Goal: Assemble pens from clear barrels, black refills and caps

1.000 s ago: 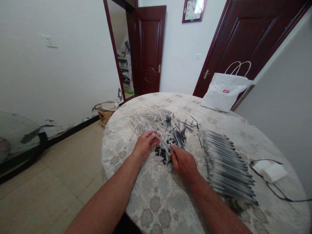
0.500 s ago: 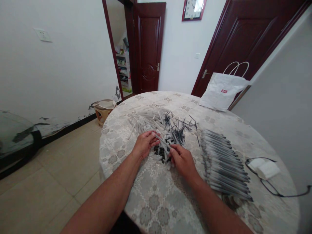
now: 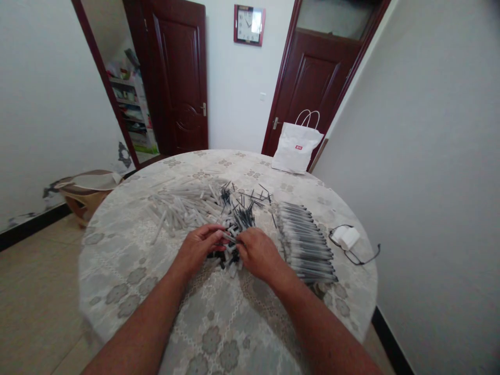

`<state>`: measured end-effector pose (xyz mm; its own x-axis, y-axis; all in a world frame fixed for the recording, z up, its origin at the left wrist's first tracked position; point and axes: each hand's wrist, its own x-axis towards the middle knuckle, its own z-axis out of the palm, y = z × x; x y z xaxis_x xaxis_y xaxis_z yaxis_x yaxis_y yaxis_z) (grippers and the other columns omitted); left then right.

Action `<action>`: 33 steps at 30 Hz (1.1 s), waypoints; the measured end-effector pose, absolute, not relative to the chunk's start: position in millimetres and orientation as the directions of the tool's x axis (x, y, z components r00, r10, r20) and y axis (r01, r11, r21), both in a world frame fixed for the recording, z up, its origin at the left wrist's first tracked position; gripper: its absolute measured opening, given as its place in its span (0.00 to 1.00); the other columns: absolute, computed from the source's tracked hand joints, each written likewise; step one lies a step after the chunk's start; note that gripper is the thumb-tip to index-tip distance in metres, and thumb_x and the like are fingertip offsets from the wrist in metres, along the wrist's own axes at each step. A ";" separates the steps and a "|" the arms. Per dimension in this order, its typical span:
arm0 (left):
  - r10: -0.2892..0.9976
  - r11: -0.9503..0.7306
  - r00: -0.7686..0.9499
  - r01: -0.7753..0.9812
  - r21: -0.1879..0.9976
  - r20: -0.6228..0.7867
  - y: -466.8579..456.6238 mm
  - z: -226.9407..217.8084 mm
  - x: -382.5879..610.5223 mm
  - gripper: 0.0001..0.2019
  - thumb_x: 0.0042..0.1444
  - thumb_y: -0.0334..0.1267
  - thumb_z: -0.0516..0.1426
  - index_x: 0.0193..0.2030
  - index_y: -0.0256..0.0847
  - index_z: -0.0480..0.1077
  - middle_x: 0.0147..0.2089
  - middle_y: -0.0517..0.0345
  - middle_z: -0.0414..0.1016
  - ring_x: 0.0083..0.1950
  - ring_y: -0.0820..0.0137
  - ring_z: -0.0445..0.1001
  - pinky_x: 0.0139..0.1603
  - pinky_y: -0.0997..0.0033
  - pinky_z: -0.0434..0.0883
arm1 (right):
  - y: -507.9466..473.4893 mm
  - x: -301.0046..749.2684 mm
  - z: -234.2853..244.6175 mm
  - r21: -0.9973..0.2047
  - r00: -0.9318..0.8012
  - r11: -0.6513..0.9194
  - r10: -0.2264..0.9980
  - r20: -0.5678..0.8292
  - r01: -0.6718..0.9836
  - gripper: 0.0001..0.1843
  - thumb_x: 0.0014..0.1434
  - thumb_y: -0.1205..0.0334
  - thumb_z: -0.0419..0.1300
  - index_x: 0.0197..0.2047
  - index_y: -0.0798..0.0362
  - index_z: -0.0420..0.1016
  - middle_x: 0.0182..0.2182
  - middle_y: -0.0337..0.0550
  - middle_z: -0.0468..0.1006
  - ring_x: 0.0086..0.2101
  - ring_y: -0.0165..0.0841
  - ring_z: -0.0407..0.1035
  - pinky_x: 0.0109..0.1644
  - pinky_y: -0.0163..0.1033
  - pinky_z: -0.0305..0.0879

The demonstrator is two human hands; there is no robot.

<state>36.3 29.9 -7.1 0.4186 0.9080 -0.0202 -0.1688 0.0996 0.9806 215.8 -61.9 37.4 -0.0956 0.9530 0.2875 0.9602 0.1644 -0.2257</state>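
My left hand (image 3: 199, 249) pinches a pale, clear pen barrel (image 3: 229, 238) between thumb and fingers. The barrel slants toward my right hand (image 3: 258, 252), whose closed fingers are on its other end; the fingertips are partly hidden. Below and between the hands lies a small heap of black and white pen parts (image 3: 234, 256), likely caps or plugs. Just beyond them is a bunch of dark, thin pen refills (image 3: 244, 215). A wide pile of loose whitish barrels (image 3: 187, 202) spreads behind my left hand.
Right of my right hand, pens (image 3: 307, 244) lie side by side in a stack. Eyeglasses (image 3: 357, 258) and a folded white tissue (image 3: 347, 237) are farther right. A white paper bag (image 3: 297, 148) stands at the back of the round table with a patterned tablecloth (image 3: 211, 323).
The head view has turned right, so the table and hands appear farther left. My hands have come closer together along the pen barrel, and my right hand has turned knuckles up.
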 end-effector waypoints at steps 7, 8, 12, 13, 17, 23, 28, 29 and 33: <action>0.952 0.020 0.305 -0.125 0.992 0.019 31.2 -4.3 34.2 0.20 0.53 0.54 0.66 0.39 0.37 0.77 0.36 0.51 0.81 0.30 0.67 0.78 0.31 0.68 0.77 | -52.4 312.6 81.8 0.062 0.102 -0.117 0.973 0.206 0.991 0.13 0.68 0.63 0.56 0.46 0.51 0.82 0.41 0.51 0.79 0.43 0.39 0.74 0.45 0.38 0.64; 0.957 0.004 0.287 -0.122 0.992 0.032 31.2 -3.7 34.2 0.19 0.53 0.54 0.66 0.38 0.37 0.77 0.35 0.52 0.81 0.29 0.68 0.76 0.29 0.69 0.76 | -47.1 331.1 85.5 0.101 0.179 -0.200 0.966 0.189 0.974 0.14 0.69 0.62 0.55 0.48 0.51 0.82 0.43 0.52 0.79 0.44 0.39 0.74 0.45 0.38 0.64; 0.980 -0.059 0.188 -0.053 0.997 0.068 31.0 2.2 33.0 0.15 0.55 0.50 0.64 0.35 0.38 0.76 0.30 0.55 0.79 0.24 0.71 0.71 0.24 0.73 0.70 | -24.0 388.9 85.1 0.162 0.349 -0.367 0.928 0.131 0.916 0.16 0.69 0.63 0.54 0.50 0.55 0.83 0.46 0.57 0.78 0.46 0.41 0.75 0.46 0.39 0.66; 0.984 -0.079 0.159 -0.021 0.997 0.081 31.1 3.8 32.3 0.15 0.56 0.50 0.63 0.34 0.38 0.76 0.28 0.56 0.78 0.23 0.72 0.70 0.24 0.73 0.69 | -19.1 397.6 81.9 0.166 0.364 -0.379 0.924 0.117 0.910 0.16 0.68 0.65 0.54 0.50 0.55 0.83 0.47 0.58 0.79 0.46 0.41 0.75 0.47 0.39 0.66; 0.989 -0.136 0.072 0.085 0.987 0.130 33.9 5.4 27.7 0.13 0.59 0.47 0.60 0.32 0.39 0.75 0.25 0.58 0.76 0.22 0.73 0.68 0.24 0.74 0.66 | -6.8 414.3 67.1 0.186 0.395 -0.400 0.917 0.064 0.897 0.17 0.67 0.68 0.54 0.51 0.56 0.83 0.48 0.58 0.79 0.48 0.39 0.75 0.49 0.37 0.66; 0.977 -0.177 -0.082 0.210 0.962 0.197 42.6 -1.9 17.1 0.13 0.61 0.48 0.58 0.37 0.41 0.76 0.31 0.56 0.79 0.28 0.69 0.73 0.32 0.71 0.70 | -9.6 411.0 64.5 0.207 0.395 -0.402 0.915 0.077 0.892 0.19 0.67 0.71 0.51 0.53 0.55 0.80 0.49 0.58 0.78 0.48 0.41 0.75 0.47 0.39 0.66; 0.913 -0.237 -0.217 0.411 0.880 0.347 51.0 0.0 -1.8 0.12 0.61 0.44 0.57 0.45 0.40 0.76 0.41 0.50 0.81 0.43 0.59 0.79 0.48 0.62 0.73 | -36.7 371.4 67.6 0.173 0.251 -0.288 0.946 0.207 0.942 0.16 0.70 0.62 0.51 0.49 0.54 0.80 0.43 0.55 0.79 0.45 0.43 0.75 0.44 0.41 0.65; 0.898 -0.257 -0.203 0.479 0.839 0.391 52.9 0.4 -6.5 0.13 0.61 0.42 0.56 0.49 0.41 0.75 0.46 0.48 0.81 0.48 0.58 0.78 0.54 0.60 0.72 | -44.6 358.5 66.0 0.147 0.175 -0.222 0.945 0.276 0.964 0.14 0.70 0.60 0.52 0.48 0.53 0.79 0.42 0.53 0.79 0.44 0.42 0.74 0.44 0.41 0.65; 0.870 -0.259 -0.099 0.742 0.618 0.483 61.7 -2.9 -24.4 0.23 0.60 0.39 0.58 0.62 0.40 0.71 0.61 0.40 0.72 0.65 0.51 0.68 0.68 0.54 0.63 | -74.7 297.8 50.6 0.004 -0.079 0.086 0.893 0.444 0.996 0.13 0.69 0.57 0.53 0.43 0.50 0.78 0.37 0.49 0.79 0.39 0.39 0.73 0.44 0.41 0.65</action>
